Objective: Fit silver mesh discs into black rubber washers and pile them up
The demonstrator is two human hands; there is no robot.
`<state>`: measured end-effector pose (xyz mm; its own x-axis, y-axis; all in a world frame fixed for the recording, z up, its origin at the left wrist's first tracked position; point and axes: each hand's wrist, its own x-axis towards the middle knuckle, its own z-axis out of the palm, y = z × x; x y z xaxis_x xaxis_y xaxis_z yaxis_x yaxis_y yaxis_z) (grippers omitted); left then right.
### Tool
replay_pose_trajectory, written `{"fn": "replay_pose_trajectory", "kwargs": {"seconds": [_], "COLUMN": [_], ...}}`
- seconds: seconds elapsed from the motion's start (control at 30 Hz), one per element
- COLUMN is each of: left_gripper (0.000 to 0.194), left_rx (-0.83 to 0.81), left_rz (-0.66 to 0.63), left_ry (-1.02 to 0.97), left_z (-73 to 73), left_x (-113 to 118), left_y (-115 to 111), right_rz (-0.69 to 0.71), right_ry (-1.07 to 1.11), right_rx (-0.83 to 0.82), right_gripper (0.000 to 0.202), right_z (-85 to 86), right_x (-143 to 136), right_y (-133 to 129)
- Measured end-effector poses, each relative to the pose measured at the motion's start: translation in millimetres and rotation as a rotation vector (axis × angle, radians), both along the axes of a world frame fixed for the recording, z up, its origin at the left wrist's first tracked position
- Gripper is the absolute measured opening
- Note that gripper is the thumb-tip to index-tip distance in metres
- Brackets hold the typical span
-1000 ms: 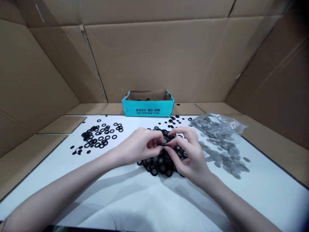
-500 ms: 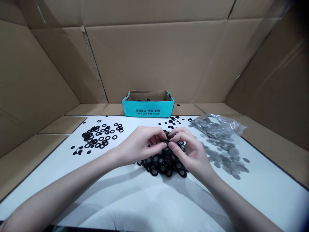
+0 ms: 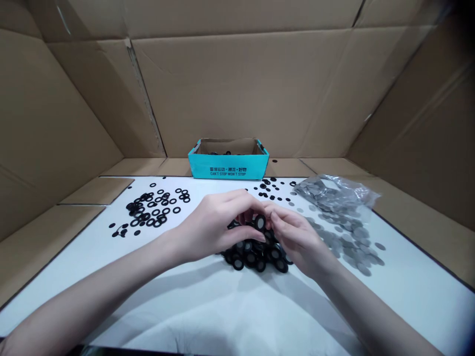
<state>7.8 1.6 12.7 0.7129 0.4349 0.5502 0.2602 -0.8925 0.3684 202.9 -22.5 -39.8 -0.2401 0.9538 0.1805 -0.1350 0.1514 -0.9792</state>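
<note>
The ring [image 3: 260,222] stood face-on over the pile [image 3: 251,258], between the curved thumb and fingers of the left hand [image 3: 217,220]. The right hand [image 3: 302,242] had its fingers bunched at the ring's right edge; which of the 2 gripped it, I could not tell

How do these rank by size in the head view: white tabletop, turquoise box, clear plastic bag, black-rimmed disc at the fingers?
1. White tabletop
2. Turquoise box and clear plastic bag: too alike to rank
3. Black-rimmed disc
</note>
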Motion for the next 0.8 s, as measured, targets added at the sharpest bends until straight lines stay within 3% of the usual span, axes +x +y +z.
{"fn": "replay_pose_trajectory", "kwargs": {"seconds": [0.3,0.6,0.7,0.8], "left_gripper": [0.012,0.014,0.009,0.016], "left_rx": [0.017,0.066,0.091,0.075], "left_rz": [-0.036,0.014,-0.006,-0.049], "left_ry": [0.062,0.126,0.147,0.151], "left_z": [-0.7,-2.7,-2.4,-1.0], "left_x": [0.2,-1.3,-0.9,-0.3], "left_y": [-1.7,0.7,0.9,0.7], "right_rz": [0.145,0.126,0.129,0.133], "right_ry": [0.011,-0.097,-0.141,-0.146], "right_rx": [0.025,0.111,0.154,0.205], "right_gripper": [0.025,0.022,0.021,0.021], "right_z": [1.2,-3.6,-3.5,-2.7], "right_x": [-2.8,-0.4,0.1,-0.4], "right_y": [-1.2,0.4,0.5,0.6]}}
